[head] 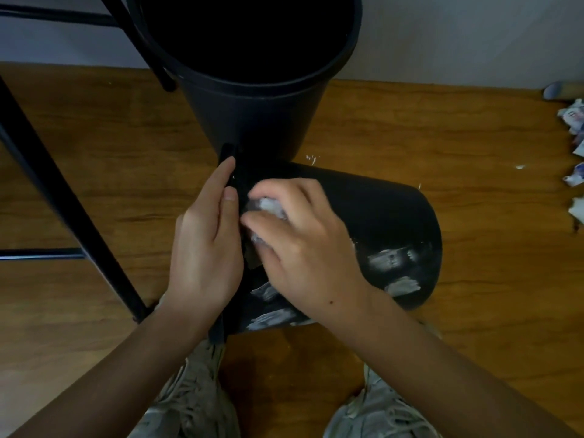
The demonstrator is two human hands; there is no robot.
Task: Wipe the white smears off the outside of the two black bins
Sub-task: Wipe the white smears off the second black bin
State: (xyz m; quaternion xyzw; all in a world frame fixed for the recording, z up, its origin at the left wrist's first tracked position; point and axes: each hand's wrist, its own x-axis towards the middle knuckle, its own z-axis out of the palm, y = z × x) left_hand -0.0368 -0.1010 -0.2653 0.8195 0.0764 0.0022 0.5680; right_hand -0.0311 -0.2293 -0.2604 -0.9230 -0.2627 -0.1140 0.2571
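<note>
One black bin point(379, 216) lies on its side on the wooden floor, rim to the left, base to the right. White smears point(392, 259) show near its base, and more streaks point(271, 320) show on its near side. My left hand point(205, 245) grips the lying bin's rim. My right hand point(303, 238) presses a crumpled white tissue point(270, 208) onto the bin's side close to the rim. A second black bin point(252, 115) stands upright just behind, its outside looking plain black from here.
Black metal furniture legs point(63, 197) slant across the left side of the floor. Crumpled paper scraps point(573, 153) lie at the right edge. My two shoes point(196, 403) stand just below the lying bin. A pale wall runs along the back.
</note>
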